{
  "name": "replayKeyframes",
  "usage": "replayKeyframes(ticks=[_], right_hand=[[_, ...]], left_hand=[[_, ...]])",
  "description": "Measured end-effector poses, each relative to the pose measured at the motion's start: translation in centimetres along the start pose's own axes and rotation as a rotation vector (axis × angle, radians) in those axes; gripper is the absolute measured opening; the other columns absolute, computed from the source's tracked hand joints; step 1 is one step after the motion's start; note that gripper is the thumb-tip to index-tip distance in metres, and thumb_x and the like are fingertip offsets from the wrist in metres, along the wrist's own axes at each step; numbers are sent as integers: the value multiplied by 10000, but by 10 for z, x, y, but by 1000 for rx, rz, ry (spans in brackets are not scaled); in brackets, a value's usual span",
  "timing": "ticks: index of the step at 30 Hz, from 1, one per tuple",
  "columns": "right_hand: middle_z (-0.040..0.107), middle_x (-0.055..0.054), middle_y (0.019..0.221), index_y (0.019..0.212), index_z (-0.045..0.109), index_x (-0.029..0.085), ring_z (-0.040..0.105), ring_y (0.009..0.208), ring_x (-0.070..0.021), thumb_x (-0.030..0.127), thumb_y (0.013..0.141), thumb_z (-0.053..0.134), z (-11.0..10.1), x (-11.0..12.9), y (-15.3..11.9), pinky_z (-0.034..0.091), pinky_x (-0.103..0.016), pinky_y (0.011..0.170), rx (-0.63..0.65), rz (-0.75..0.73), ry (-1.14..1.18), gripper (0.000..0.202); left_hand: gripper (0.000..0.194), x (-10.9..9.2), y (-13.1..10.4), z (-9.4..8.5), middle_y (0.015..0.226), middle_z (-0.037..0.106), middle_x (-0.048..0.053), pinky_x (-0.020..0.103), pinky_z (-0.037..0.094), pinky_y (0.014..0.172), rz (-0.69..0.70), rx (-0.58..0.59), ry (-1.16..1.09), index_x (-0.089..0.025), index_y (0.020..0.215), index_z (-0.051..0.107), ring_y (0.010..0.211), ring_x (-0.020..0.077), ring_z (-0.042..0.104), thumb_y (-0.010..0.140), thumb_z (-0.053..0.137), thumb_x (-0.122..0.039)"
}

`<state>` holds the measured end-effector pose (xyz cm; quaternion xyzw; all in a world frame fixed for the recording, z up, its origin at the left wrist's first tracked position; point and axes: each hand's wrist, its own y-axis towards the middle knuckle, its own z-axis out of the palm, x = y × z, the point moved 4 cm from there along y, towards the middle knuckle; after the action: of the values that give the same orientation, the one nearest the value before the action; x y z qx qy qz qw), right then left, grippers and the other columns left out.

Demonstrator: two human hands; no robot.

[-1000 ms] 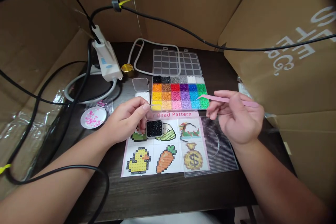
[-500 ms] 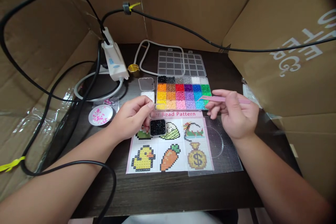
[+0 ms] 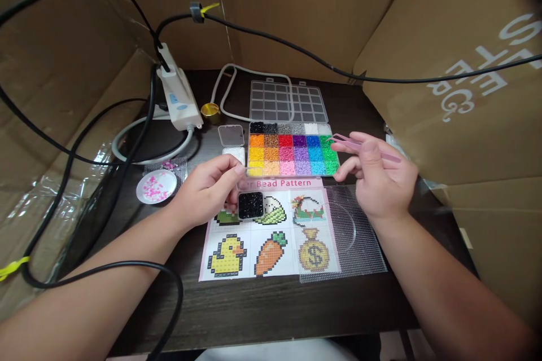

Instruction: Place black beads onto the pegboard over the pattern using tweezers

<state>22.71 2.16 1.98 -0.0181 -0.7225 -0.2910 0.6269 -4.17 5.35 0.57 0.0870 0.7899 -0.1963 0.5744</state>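
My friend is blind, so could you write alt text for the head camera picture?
A left hand holds a small clear box of black beads over a bead pattern sheet, while the right hand holds pink tweezers above a tray of coloured beads.

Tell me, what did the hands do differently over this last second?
The right hand lifted the pink tweezers a little farther from the person, so their tips went from the bottom row of green beads to the upper right edge of the bead tray. The left hand kept its grip on the small clear box of black beads over the pattern sheet. The small dish of pink beads stayed put.
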Motion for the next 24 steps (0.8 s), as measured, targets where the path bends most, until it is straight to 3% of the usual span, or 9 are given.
replayKeyframes(ticks=[2,7,12,18,24], right_hand=[[763,-71,847,1035,680,170,721,642,-172,390,932,553,0,2,-1,553,-295,519,-2,-10,-29,274],[761,-70,886,1028,686,194,738,758,-193,350,925,574,1,4,-1,581,-321,608,2,-1,-29,218],[732,-36,710,1022,682,185,736,732,-203,354,937,549,1,2,0,580,-339,617,17,7,2,231],[760,-68,841,1006,690,180,741,831,-218,357,926,570,0,1,1,582,-344,651,14,21,42,228],[699,-16,601,1009,691,188,742,812,-228,364,937,552,0,1,1,589,-379,704,24,13,5,236]], left_hand=[[270,0,0,0,514,562,-32,213,472,418,0,0,7,-184,754,502,420,107,563,925,491,-393],[286,2,-1,0,521,564,-33,214,476,419,6,10,-2,-189,767,510,423,109,566,926,499,-428],[296,4,0,-1,511,566,-34,215,474,419,15,13,-15,-188,768,509,417,109,566,926,504,-438],[300,4,-1,-1,517,567,-37,214,469,415,16,11,-17,-186,766,505,418,108,567,925,506,-440],[292,3,0,0,512,570,-37,208,465,412,12,12,-11,-185,765,502,413,108,566,927,504,-429]])
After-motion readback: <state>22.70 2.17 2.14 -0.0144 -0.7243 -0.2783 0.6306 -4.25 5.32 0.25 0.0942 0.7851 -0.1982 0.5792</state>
